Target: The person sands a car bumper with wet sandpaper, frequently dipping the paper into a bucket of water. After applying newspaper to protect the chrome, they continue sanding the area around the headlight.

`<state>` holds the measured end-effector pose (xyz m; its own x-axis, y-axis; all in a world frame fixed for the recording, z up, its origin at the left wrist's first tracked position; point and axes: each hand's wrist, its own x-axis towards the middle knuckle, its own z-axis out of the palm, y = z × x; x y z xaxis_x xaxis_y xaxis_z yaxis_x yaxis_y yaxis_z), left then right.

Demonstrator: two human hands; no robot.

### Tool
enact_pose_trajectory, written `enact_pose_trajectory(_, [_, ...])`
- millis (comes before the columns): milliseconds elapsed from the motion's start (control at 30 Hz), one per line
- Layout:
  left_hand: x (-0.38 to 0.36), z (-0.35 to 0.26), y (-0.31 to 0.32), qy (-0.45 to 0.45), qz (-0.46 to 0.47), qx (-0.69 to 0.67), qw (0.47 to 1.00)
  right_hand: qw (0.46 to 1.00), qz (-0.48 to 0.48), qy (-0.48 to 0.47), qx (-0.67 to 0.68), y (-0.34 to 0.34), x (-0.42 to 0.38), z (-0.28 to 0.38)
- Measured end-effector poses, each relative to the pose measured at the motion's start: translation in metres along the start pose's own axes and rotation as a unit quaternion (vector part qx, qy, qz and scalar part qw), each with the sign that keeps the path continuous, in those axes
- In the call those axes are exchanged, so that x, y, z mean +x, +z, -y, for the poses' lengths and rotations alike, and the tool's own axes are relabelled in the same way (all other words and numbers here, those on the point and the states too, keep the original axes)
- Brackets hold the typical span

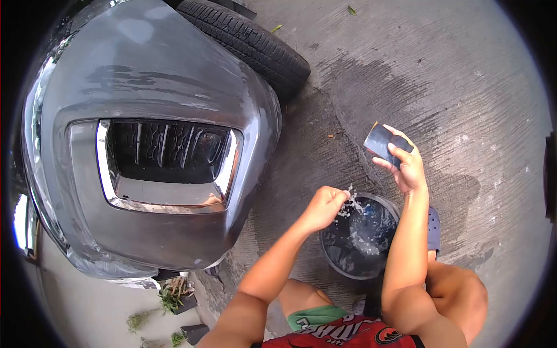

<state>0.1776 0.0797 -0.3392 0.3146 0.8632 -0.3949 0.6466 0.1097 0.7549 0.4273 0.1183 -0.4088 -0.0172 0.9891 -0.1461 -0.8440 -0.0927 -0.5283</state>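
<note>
My right hand (405,165) grips a dark, glossy sheet of sandpaper (378,138), the thumb across its face and a brownish edge at the top. Fingers curled, my left hand (328,207) is over the left rim of a black bucket (354,275). White drops of water (351,204) spray beside that hand. Whatever lies inside its closed fingers is hidden. Water with a pale foamy patch (366,240) shows in the bucket. To the left stands a grey car bumper (168,229) with wet streaks and dull patches.
A chrome-edged grille opening (168,202) is set in the bumper. Behind it is a car tire (246,43). The grooved concrete floor (487,133) has dark wet areas. Potted plants (171,296) stand at the lower left. My shoe (433,231) is right of the bucket.
</note>
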Motion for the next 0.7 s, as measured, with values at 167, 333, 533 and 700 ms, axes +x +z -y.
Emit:
enact_pose_trajectory(167, [-0.006,-0.19,-0.154,0.161,-0.143,0.8,0.56,0.997,0.018,-0.042,0.058,0.041,0.017,-0.007])
enact_pose_trajectory(333, [0.103,-0.222,-0.209,-0.104,-0.061,0.876,0.467,0.994,0.004,-0.044,0.1,0.087,0.026,-0.045])
enact_pose_trajectory(533, [0.117,-0.167,-0.164,-0.126,0.034,0.878,0.46,0.988,-0.012,0.007,0.157,0.104,0.022,-0.063])
enact_pose_trajectory(700, [0.018,-0.12,-0.133,0.024,0.069,0.961,0.265,0.981,-0.032,-0.021,0.192,0.105,0.037,-0.066])
